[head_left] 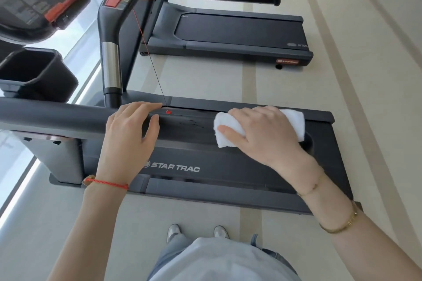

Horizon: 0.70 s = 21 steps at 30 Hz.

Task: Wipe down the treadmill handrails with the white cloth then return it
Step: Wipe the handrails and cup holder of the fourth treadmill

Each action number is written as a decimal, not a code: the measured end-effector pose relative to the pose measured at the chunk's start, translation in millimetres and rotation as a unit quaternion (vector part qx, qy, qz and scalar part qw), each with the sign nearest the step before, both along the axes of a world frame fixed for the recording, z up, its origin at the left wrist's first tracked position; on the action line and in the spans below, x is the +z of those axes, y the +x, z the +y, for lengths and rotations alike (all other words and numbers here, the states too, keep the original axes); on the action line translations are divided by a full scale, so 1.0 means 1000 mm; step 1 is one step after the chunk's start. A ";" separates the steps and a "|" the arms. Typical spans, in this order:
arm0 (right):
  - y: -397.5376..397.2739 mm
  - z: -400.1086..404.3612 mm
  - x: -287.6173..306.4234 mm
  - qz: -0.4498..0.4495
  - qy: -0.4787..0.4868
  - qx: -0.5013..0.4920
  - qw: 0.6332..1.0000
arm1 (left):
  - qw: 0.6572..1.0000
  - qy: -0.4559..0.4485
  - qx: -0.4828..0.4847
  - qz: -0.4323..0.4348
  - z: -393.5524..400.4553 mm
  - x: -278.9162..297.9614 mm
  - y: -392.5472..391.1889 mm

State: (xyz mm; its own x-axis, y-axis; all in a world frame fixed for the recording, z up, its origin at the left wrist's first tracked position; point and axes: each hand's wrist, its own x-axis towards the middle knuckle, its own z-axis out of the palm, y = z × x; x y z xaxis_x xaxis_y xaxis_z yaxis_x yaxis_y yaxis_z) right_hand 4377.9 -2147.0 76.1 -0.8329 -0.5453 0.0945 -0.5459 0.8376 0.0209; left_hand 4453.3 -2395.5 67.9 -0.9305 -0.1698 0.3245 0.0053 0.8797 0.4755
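Note:
A black padded handrail [57, 116] of the near treadmill runs from the left edge toward the right. My left hand [130, 134] grips it near its middle, fingers curled over the top and thumb in front. My right hand [262, 134] holds a folded white cloth [294, 121] wrapped over the rail's right end, fingers curled over the far side and thumb pressing the cloth's front. Most of the cloth is hidden under that hand.
A red safety cord [148, 52] with a red clip [168, 111] hangs from the console arm [112, 36] to the rail. The console [34, 0] and a cup holder [29, 70] are at the upper left. A second treadmill [239, 29] stands beyond. Pale floor [365, 75] lies to the right.

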 end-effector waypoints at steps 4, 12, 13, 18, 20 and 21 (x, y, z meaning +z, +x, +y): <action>-0.007 -0.071 -0.006 0.007 -0.008 0.060 0.998 | 1.000 0.006 0.016 0.003 -0.034 0.002 0.001; 0.000 -0.102 -0.013 0.012 -0.058 0.043 0.997 | 1.000 -0.007 0.001 -0.003 -0.103 -0.008 -0.005; 0.002 -0.093 -0.013 0.019 -0.065 0.015 0.998 | 1.000 -0.009 -0.004 -0.003 -0.109 -0.010 -0.007; 0.006 -0.126 -0.016 0.064 -0.068 -0.027 0.995 | 0.999 -0.026 -0.018 0.002 -0.137 -0.020 -0.010; 0.008 -0.172 -0.020 0.063 -0.054 0.010 0.997 | 0.999 -0.032 -0.025 0.004 -0.144 -0.022 -0.009; 0.010 -0.191 -0.023 0.065 -0.052 0.023 0.996 | 0.999 -0.037 -0.032 0.007 -0.147 -0.023 -0.008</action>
State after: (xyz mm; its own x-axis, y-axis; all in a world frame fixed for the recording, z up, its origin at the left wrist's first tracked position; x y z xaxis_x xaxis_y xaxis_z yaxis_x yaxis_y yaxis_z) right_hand 4387.8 -2337.6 53.4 -0.7839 -0.5648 0.2578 -0.5829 0.8125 0.0078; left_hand 4444.8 -2542.1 45.0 -0.9339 -0.0864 0.3470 0.0680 0.9098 0.4095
